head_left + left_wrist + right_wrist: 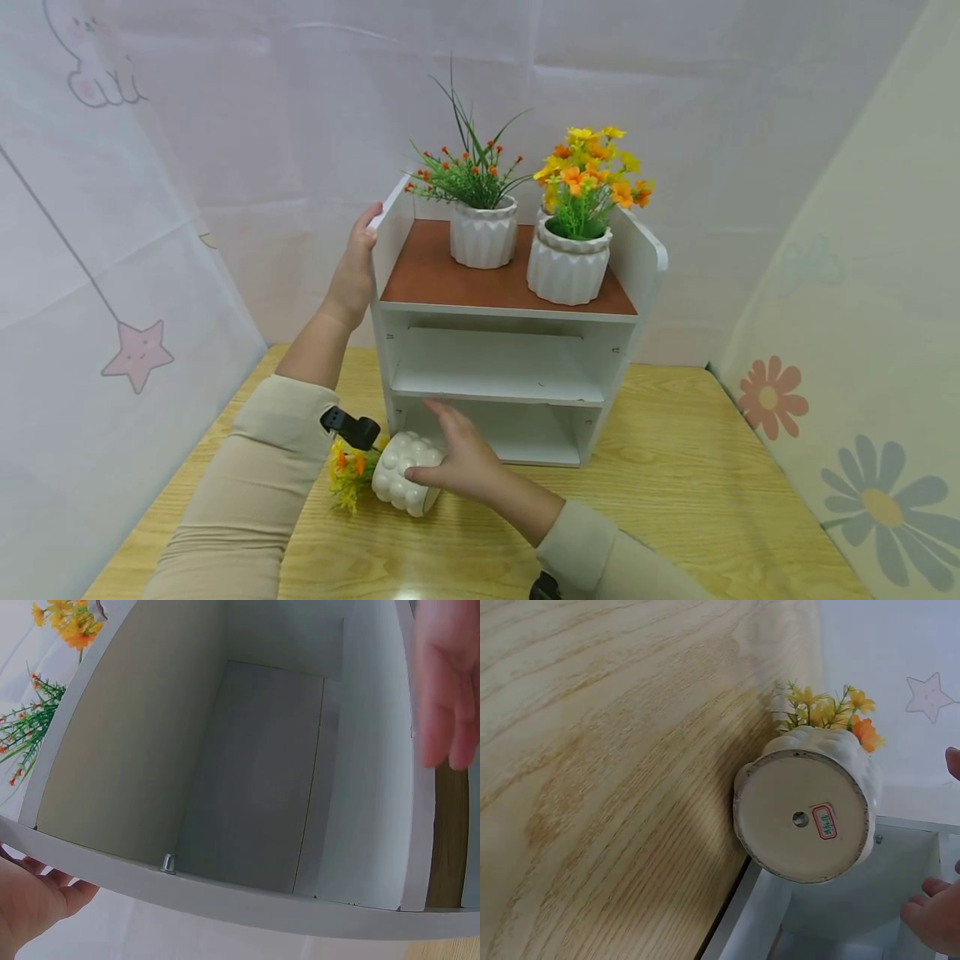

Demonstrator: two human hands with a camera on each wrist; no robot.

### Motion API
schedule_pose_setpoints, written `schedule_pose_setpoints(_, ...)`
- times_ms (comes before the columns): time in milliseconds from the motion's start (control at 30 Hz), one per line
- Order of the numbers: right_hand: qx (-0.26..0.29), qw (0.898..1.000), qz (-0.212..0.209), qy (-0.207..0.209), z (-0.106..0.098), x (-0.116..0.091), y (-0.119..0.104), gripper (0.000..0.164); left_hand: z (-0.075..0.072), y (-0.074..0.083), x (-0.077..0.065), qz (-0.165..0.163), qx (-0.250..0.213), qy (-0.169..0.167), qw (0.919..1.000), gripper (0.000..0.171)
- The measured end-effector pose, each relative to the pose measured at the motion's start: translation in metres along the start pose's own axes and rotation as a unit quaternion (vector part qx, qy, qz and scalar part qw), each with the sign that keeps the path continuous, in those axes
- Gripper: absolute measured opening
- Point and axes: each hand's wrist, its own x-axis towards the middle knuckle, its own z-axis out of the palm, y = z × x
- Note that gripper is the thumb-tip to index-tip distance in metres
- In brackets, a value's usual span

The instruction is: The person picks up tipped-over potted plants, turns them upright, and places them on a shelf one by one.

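My left hand (351, 279) rests against the outer side of a small white shelf unit (498, 367), fingers lying along the left panel. In the left wrist view, fingers (71, 892) show behind the panel's edge. My right hand (471, 461) is in front of the lowest compartment, thumb and fingers spread apart beside a white bumpy flowerpot (401, 471). That pot lies on its side on the table, its yellow and orange flowers (351, 475) pointing left. Its flat base (780, 802), with a hole and a small label, faces the right wrist camera.
On the unit's brown top stand a fluted white pot (483, 237) with grass and red blossoms, and another (568, 271) with yellow-orange flowers. Part of a further white pot shows behind the latter. A wooden table (675, 483) carries the unit; printed cloth (712, 125) surrounds it.
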Motion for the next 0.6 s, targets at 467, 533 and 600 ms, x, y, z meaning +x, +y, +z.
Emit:
schedule_pose_setpoints(467, -0.058, 0.995, 0.005, -0.077, 0.019, 0.014, 0.009, 0.101, -0.001, -0.002, 0.001, -0.004, 0.002, -0.001, 1.0, 0.062)
schedule_pose_setpoints(533, -0.062, 0.995, 0.004, -0.081, 0.021, 0.016, 0.009, 0.101, -0.001, -0.001, 0.001, -0.003, 0.002, 0.0, 1.0, 0.062)
schedule_pose_setpoints(600, -0.066, 0.994, 0.005, -0.084, 0.022, 0.017, 0.009, 0.1, -0.001, -0.001, 0.001, -0.003, 0.0, -0.001, 1.0, 0.062)
